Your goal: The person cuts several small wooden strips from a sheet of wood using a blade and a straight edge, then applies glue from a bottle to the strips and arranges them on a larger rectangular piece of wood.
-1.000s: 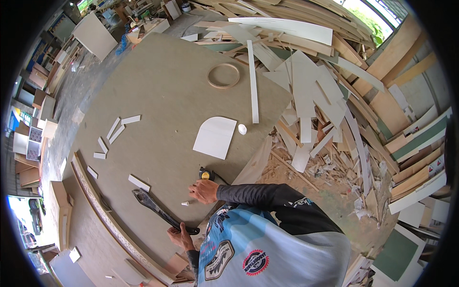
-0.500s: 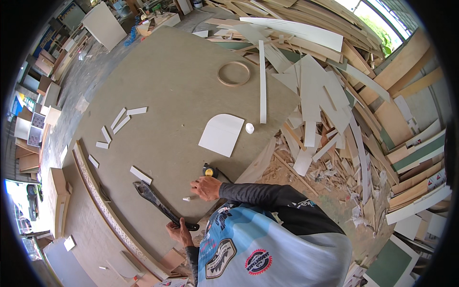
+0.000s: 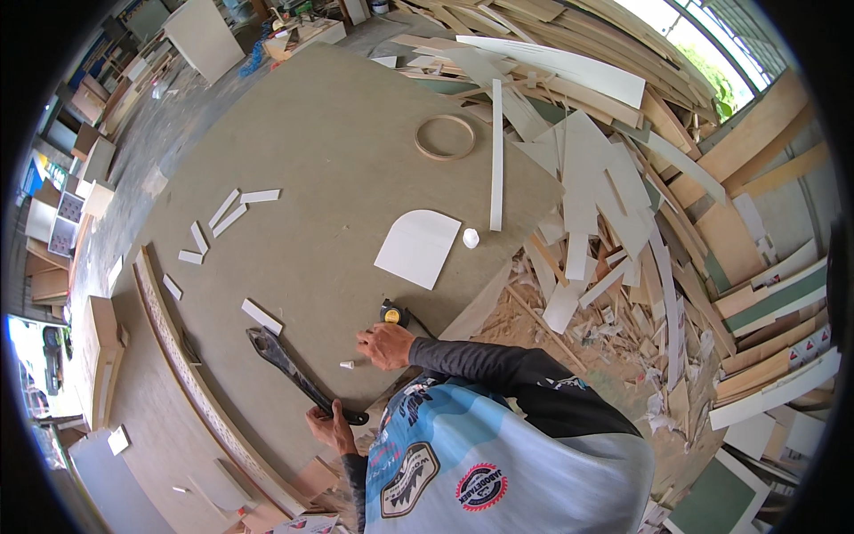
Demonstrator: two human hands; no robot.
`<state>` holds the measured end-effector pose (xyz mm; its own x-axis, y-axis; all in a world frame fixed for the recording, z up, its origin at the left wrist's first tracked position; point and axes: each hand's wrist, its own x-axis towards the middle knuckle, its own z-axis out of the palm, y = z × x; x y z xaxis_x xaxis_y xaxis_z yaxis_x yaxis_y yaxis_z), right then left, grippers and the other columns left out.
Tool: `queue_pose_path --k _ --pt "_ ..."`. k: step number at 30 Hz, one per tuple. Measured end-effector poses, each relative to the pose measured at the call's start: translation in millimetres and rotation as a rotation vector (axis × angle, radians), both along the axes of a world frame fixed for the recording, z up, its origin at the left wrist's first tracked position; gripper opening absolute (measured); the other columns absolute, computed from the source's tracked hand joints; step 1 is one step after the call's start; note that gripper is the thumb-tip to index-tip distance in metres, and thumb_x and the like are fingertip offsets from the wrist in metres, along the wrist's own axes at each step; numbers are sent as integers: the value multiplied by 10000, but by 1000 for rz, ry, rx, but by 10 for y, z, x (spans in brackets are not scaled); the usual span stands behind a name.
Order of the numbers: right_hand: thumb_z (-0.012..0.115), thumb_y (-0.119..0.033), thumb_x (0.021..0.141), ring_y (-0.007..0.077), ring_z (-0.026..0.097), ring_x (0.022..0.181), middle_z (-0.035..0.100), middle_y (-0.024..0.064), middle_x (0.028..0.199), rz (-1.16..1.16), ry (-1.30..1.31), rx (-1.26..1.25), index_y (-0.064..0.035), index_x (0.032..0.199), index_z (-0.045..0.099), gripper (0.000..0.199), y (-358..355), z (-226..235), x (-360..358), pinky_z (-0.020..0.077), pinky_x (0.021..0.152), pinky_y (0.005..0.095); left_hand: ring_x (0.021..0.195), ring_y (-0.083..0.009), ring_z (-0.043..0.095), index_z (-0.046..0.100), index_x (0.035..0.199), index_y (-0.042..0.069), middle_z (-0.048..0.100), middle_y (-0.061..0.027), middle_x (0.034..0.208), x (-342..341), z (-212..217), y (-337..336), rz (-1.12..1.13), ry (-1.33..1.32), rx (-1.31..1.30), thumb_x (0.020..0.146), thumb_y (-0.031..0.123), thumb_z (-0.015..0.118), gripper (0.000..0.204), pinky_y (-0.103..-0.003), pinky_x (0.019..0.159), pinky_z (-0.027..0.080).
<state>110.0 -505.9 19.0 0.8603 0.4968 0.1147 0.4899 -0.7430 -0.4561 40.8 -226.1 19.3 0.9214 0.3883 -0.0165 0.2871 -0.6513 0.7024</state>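
Head view looks down on a large brown counter [image 3: 338,151], taken here as the landmark. At its near edge the left hand [image 3: 331,425] is closed around the handle of one long dark wrench [image 3: 298,374], which lies flat on the counter and runs away from the hand toward the counter's left side, its jaw end farthest from the hand. The right hand [image 3: 384,345] rests palm down on the counter, also near the near edge, fingers loosely bent and gripping nothing that I can see. One small white stub [image 3: 346,364] lies on the counter just beside its fingertips, between the two hands. One yellow and black tape measure [image 3: 392,313] sits on the counter just behind the right hand, touching or nearly so. Farther in toward the counter's middle lies one white panel with a rounded top [image 3: 417,247], and one small white cap [image 3: 471,238] just to its right. One wooden ring [image 3: 444,137] lies near the far right edge, and one long white strip [image 3: 496,156] beside it. Six short white strips [image 3: 229,219] are scattered on the counter's left part.
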Motion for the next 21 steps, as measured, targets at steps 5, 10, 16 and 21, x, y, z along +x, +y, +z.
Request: queue_pose_path --k 5,10,16,21 --pt "644 -208 792 301 683 906 644 112 981 -12 -15 27 -73 935 678 199 21 54 13 532 833 434 773 -244 568 595 1000 -2 582 -91 868 -2 113 -55 34 2 -24 732 247 877 462 -383 733 490" --pt "648 -226 838 302 677 894 643 100 953 -52 14 59 -93 921 673 159 25 160 19 530 814 442 821 -303 586 614 998 -16 599 -141 903 -8 1 25 25 -11 38 716 264 873 474 -422 760 496" --pt "679 -257 859 344 670 895 649 120 976 -62 176 103 -84 963 688 203 137 245 85 537 801 469 827 -321 553 579 970 4 553 -133 902 48 84 -30 8 15 47 718 296 858 477 -430 755 470" --pt "674 -240 889 365 674 873 663 136 974 -34 245 235 -67 978 692 196 325 224 229 548 788 473 856 -337 576 563 1032 11 560 -145 923 106 111 -66 -5 45 20 725 309 849 515 -441 767 476"
